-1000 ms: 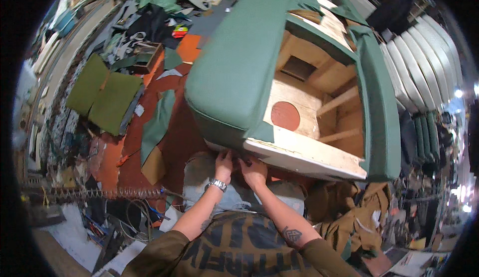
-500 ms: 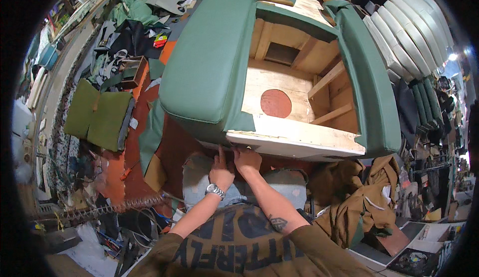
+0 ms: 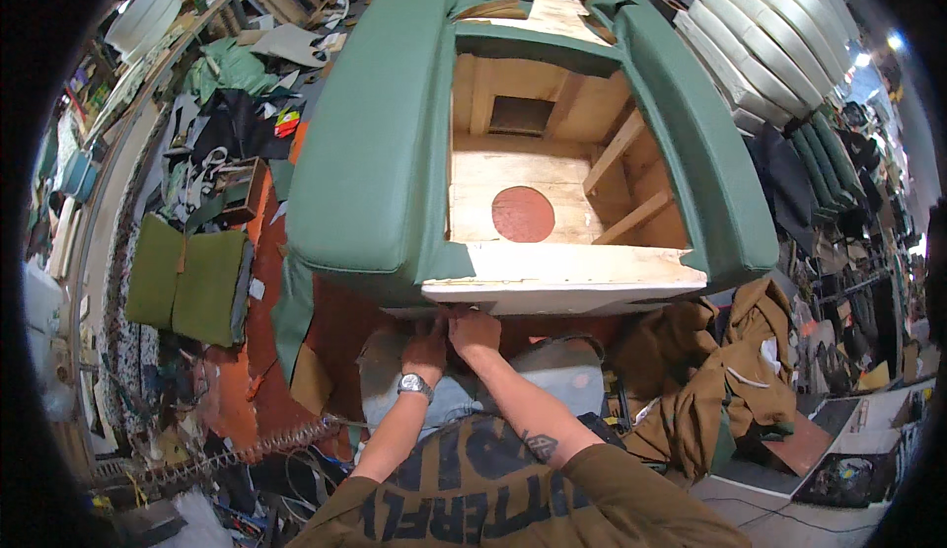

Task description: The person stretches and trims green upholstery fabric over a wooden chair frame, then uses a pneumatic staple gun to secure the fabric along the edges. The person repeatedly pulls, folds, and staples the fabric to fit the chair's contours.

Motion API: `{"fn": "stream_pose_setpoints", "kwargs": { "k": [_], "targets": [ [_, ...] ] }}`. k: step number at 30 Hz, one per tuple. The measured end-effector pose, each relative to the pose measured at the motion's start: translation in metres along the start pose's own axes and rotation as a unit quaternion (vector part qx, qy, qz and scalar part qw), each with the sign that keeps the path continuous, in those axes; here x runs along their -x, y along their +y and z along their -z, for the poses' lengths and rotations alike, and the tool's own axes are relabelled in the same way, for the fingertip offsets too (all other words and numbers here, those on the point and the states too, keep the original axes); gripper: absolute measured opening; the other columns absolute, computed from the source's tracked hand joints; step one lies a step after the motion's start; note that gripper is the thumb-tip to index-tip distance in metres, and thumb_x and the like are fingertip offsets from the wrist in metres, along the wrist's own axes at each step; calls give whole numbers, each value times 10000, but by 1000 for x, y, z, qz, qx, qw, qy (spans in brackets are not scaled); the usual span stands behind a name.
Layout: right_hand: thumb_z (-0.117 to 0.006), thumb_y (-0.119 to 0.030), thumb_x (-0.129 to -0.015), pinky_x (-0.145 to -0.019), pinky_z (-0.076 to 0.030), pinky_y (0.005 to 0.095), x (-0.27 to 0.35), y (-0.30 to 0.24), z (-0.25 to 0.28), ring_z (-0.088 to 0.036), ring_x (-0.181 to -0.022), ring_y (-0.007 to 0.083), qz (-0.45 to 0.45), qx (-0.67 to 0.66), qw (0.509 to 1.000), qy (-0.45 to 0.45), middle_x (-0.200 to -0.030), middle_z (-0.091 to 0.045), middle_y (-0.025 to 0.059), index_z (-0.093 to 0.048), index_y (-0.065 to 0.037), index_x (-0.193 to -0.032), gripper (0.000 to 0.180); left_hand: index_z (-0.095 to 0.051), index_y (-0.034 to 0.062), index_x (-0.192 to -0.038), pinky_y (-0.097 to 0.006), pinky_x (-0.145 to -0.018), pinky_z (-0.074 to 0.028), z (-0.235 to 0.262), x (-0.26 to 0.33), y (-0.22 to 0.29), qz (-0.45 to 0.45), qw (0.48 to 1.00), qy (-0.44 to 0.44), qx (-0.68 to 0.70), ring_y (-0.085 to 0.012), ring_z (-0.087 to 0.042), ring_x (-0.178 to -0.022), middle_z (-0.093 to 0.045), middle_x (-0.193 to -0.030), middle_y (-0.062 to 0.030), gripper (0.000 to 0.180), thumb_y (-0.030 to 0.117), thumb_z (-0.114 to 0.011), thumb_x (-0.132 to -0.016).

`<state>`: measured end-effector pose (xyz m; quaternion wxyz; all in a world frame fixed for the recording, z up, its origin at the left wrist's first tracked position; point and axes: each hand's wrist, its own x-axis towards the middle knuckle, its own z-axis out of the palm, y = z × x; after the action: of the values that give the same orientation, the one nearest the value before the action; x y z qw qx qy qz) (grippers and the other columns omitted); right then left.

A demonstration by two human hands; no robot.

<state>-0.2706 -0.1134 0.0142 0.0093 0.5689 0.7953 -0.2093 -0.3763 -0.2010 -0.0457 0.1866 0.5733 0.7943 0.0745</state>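
A green upholstered chair body point(image 3: 365, 144) with padded arms and an open wooden seat frame point(image 3: 538, 158) stands in front of me. A white-covered front rail point(image 3: 562, 297) runs along its near edge. My left hand point(image 3: 426, 348) and my right hand point(image 3: 474, 333) meet just below the left end of that rail, above my knees. The right hand's fingers are curled in a pinch. Beside it, the left hand's fingers are drawn together, their tips partly hidden. Whatever lies between the fingers is too small or shadowed to name.
Brown fabric point(image 3: 730, 390) is heaped to my right. A folded olive cushion point(image 3: 187, 277) lies on the left, near a hanging green strip point(image 3: 296, 311). White curved panels point(image 3: 764, 45) are stacked at the far right. A coil spring point(image 3: 237, 454) stretches across the lower left.
The view has shifted, so the chair sits farther left and looks more upright. My left index finger, stretched upward before, is now drawn in closer to the right hand.
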Motion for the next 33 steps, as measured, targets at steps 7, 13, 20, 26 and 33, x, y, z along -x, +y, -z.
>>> {"fn": "stream_pose_setpoints", "kwargs": {
  "k": [7,13,20,26,33],
  "targets": [
    [-576,-461,-993,-1017,-509,475,4,84,28,-646,-1166,407,94,-112,983,-113,-1224,-714,182,-733,-112,-1196,433,-276,297,-1623,-553,-732,-600,-10,-7,-2,-8,998,-18,-56,-430,-716,-944,-602,-1301,-219,684,236,-530,-990],
    [-601,-389,-951,-953,-541,471,98,287,69,-672,-1130,383,-217,-109,970,-2,-1219,-721,154,-745,-137,-1196,380,-289,261,-1621,-557,-805,-580,9,-3,15,90,990,-108,-2,-434,-685,-1031,-645,-1207,-241,689,233,-553,-985],
    [-694,-395,-894,-892,-563,520,260,402,-7,-703,-1005,421,-364,34,926,-97,-1031,-734,223,-706,-107,-1202,422,-298,204,-1610,-541,-794,-568,-12,-4,6,49,997,-32,-54,-418,-691,-974,-660,-1208,-241,626,317,-515,-1033],
    [-811,-307,-836,-975,-523,509,269,361,-63,-627,-1138,415,-241,-3,970,44,-1209,-658,223,-558,-99,-1422,671,-233,202,-1631,-544,-772,-573,5,0,16,54,994,-16,-92,-440,-697,-955,-658,-1210,-274,682,330,-528,-1029],
    [-859,-303,-787,-978,-540,468,218,376,-92,-637,-1171,401,-279,37,957,-65,-1231,-667,239,-253,-29,-1610,1057,-165,245,-1651,-565,-824,-564,5,1,22,70,994,-29,-75,-465,-675,-1035,-615,-1291,-311,738,336,-543,-1024]
  ]
}}
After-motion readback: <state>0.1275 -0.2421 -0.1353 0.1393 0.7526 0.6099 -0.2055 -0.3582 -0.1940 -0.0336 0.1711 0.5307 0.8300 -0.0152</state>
